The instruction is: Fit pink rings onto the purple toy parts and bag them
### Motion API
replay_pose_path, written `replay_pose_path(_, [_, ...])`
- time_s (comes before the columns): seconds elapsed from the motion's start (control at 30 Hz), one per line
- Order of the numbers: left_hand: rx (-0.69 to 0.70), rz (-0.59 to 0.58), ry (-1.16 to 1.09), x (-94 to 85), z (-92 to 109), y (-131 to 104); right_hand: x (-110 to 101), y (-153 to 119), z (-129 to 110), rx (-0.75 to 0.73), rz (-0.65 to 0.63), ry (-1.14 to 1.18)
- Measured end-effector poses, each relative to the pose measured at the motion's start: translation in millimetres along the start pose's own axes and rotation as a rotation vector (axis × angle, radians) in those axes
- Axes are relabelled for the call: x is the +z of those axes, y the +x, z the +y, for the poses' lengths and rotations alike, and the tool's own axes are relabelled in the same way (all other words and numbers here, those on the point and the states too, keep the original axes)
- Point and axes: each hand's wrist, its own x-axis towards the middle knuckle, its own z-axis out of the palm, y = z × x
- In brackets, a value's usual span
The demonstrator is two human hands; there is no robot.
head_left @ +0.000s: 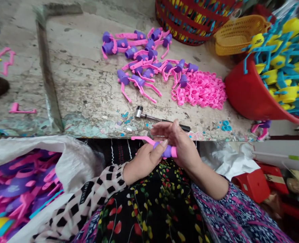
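Observation:
My left hand (149,158) is closed around a purple plastic cup piece (167,152) with a long pink arm and a pink ring at its right end. Against that ring rests the palm of my right hand (186,145), its fingers stretched out. Just beyond my hands, a small hammer (149,116) with a black handle lies near the table's front edge. Behind it are a loose pile of purple cups with pink arms (139,72) and a heap of small pink rings (205,89).
A red bucket (240,91) of yellow and blue parts stands at right, near a yellow basket (230,37) and a red basket (187,23). At lower left a white sack (81,165) holds pink and purple parts. A taped strip (47,67) crosses the table (88,87).

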Motion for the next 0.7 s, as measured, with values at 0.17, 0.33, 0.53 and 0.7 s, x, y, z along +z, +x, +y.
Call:
replay_pose_path(0.17, [-0.024,0.067,0.150,7.8,-4,-9,-2,-9,5,0.117,-0.077,0.006])
replay_pose_path(0.33, [-0.038,0.054,0.052,27.3,-12,-13,-9,-19,18,0.269,-0.065,0.068])
replay_pose_path(0.53, [-0.125,0.070,0.026,47.0,-16,-15,-23,-33,39,0.407,-0.026,0.171])
replay_pose_path(0.7, [-0.205,0.088,0.069,59.7,-15,-18,-31,-38,52,0.427,-0.014,0.223])
